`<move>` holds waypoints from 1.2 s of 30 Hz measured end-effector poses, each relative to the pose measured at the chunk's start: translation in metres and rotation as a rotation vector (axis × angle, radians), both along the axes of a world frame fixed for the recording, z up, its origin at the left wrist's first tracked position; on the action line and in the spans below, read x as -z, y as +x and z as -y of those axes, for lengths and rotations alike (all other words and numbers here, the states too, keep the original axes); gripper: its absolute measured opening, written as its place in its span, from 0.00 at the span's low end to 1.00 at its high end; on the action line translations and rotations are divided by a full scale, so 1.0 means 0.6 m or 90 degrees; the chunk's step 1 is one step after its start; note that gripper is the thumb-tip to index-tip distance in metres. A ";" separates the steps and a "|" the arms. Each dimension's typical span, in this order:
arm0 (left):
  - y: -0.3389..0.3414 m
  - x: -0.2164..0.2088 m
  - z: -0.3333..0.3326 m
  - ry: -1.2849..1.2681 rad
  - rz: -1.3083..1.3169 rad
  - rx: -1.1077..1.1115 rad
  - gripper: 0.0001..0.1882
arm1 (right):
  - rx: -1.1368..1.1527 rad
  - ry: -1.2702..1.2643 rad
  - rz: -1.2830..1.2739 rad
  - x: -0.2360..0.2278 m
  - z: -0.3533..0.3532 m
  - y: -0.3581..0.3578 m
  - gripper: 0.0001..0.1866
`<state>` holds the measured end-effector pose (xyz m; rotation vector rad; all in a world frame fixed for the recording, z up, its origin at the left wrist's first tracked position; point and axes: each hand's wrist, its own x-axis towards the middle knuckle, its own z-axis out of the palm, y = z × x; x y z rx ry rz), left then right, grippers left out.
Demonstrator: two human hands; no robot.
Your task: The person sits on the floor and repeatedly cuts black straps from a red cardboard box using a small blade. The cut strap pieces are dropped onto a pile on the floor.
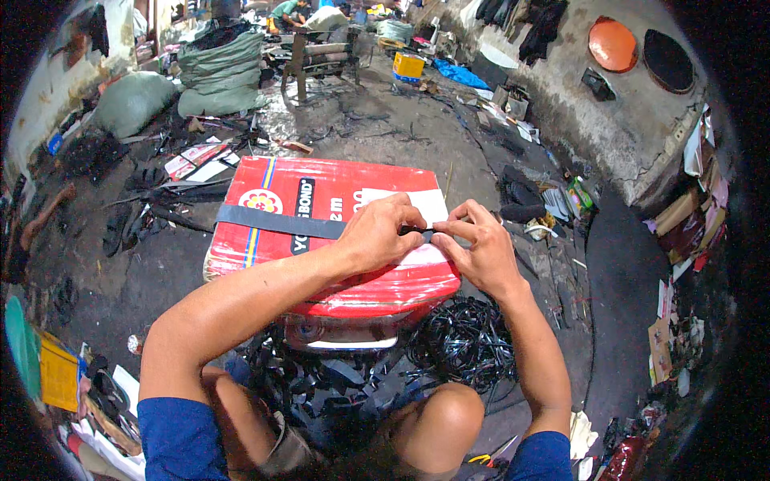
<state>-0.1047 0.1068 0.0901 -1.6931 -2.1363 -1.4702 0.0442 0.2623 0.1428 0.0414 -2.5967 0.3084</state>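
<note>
Since the red carton [353,171] stands low and close, it seems to serve as a workbench; a dark flat strip [281,223] lies across its top from the left edge, apparently laid out so that its end falls where both hands can work it; the left hand [378,228], over the middle of the top, pinches that end between thumb and fingers; the right hand [485,247], at the carton's right edge, grips it from the other side; the detail between the fingertips is too small to tell. Glossy and slightly rumpled, the top carries white paper [431,200] near its right edge; off its near right corner, a tangle of thin black strips [465,341] lies on the littered floor [385,124]; beyond its far left corner, grey-green sacks [220,72] are piled; an orange disc [612,44] hangs on the stained wall [553,90].
</note>
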 end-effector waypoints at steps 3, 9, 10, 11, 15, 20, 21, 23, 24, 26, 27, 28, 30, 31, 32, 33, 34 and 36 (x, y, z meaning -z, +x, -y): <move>-0.003 -0.005 0.007 0.005 -0.002 0.038 0.13 | -0.054 -0.090 0.025 0.006 -0.022 -0.002 0.10; -0.005 -0.006 0.008 0.002 0.062 0.048 0.13 | -0.100 -0.117 -0.018 0.012 -0.034 -0.006 0.12; -0.005 -0.006 0.008 0.002 0.047 0.043 0.13 | -0.090 -0.114 -0.028 0.013 -0.030 -0.005 0.12; -0.004 -0.006 0.007 0.004 0.067 0.039 0.13 | -0.078 -0.112 -0.037 0.015 -0.027 -0.004 0.12; -0.005 -0.005 0.002 -0.024 0.141 0.021 0.13 | -0.019 -0.166 -0.044 0.026 -0.018 -0.002 0.11; -0.011 -0.001 -0.004 -0.024 0.164 0.026 0.11 | -0.004 -0.174 -0.053 0.026 -0.008 0.003 0.10; -0.009 -0.003 -0.002 -0.031 0.175 0.022 0.10 | 0.001 -0.185 -0.055 0.027 -0.006 0.001 0.10; -0.008 -0.003 -0.002 -0.032 0.189 0.022 0.08 | 0.013 -0.203 -0.060 0.028 -0.001 -0.004 0.11; -0.009 -0.001 -0.002 -0.025 0.193 0.026 0.08 | 0.016 -0.217 -0.067 0.030 -0.004 -0.006 0.10; -0.008 0.001 -0.003 -0.015 0.169 0.023 0.07 | 0.024 -0.245 -0.082 0.044 -0.014 -0.011 0.10; -0.008 0.000 -0.004 -0.011 0.142 0.016 0.07 | 0.040 -0.301 -0.079 0.054 -0.017 -0.014 0.09; -0.008 -0.001 -0.004 -0.007 0.115 0.010 0.07 | 0.057 -0.357 -0.077 0.065 -0.019 -0.018 0.08; -0.005 -0.006 -0.004 -0.038 0.106 -0.006 0.07 | 0.067 -0.501 -0.064 0.083 -0.022 -0.025 0.06; -0.003 -0.009 -0.005 -0.054 0.101 -0.014 0.07 | 0.062 -0.588 -0.055 0.089 -0.025 -0.028 0.05; -0.006 -0.008 -0.006 -0.052 0.098 -0.016 0.07 | 0.050 -0.674 -0.047 0.091 -0.025 -0.035 0.04; -0.008 -0.006 -0.008 -0.050 0.095 -0.017 0.07 | 0.045 -0.718 -0.048 0.093 -0.024 -0.042 0.07; -0.009 -0.004 -0.008 -0.048 0.091 -0.018 0.07 | 0.049 -0.743 -0.031 0.096 -0.022 -0.042 0.08; -0.011 -0.016 -0.014 -0.093 0.085 -0.025 0.06 | 0.060 -0.785 -0.010 0.081 -0.015 -0.042 0.08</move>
